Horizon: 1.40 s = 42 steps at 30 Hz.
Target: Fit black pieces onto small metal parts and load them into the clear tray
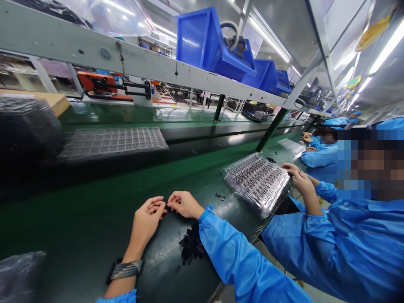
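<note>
My left hand [147, 221] and my right hand [184, 203] rest on the green bench [94, 219], fingertips meeting in a pinch around a small dark part too tiny to make out. A pile of small black parts [191, 246] lies just under my right forearm in its blue sleeve. My left wrist carries a strap band [125, 269]. A couple of loose black parts [219, 196] lie to the right of my hands.
A co-worker in blue at the right has hands [299, 179] on a stack of clear trays [257, 181] filled with parts. An empty clear tray [113, 143] lies on the far belt. Blue bins [211, 42] sit on the overhead shelf. Dark bags lie at the left.
</note>
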Motion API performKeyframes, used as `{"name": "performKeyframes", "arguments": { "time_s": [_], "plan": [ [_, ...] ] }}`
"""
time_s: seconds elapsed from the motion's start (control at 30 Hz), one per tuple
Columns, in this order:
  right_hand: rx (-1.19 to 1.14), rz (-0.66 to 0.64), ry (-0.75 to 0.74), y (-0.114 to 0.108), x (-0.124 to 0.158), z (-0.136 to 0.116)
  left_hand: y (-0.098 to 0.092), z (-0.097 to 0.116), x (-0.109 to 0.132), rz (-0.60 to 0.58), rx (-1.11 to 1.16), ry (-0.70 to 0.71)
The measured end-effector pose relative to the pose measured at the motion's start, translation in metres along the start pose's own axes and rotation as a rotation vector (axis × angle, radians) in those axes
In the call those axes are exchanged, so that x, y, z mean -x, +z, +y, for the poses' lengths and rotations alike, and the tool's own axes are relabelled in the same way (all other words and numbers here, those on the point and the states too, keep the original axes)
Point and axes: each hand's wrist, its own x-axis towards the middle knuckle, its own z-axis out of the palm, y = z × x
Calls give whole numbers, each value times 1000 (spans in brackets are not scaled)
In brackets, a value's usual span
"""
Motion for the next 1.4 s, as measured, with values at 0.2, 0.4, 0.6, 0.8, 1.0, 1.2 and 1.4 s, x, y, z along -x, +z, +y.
{"name": "performKeyframes", "arguments": {
  "time_s": [0.2, 0.4, 0.6, 0.8, 1.0, 1.2, 1.4],
  "plan": [
    [-19, -8, -7, -1, 1, -2, 0, -2, 0, -13, 13, -12],
    [-38, -12, -27, -1, 4, -5, 0, -3, 0, -11, 12, -13],
    [-36, -19, -18, -1, 6, -7, 0, -4, 0, -12, 27, -28],
    [-29, -27, -7, -1, 7, -12, 0, -5, -1, -8, 30, -33],
    [-15, -5, -20, 0, 6, -11, 0, -7, -2, -7, 23, -24],
    [-1, -3, -36, 1, 6, -8, 1, -8, -2, 3, 38, -19],
    [-2, -5, -53, 1, 6, -5, 1, -9, -1, 7, 39, -11]
  ]
}}
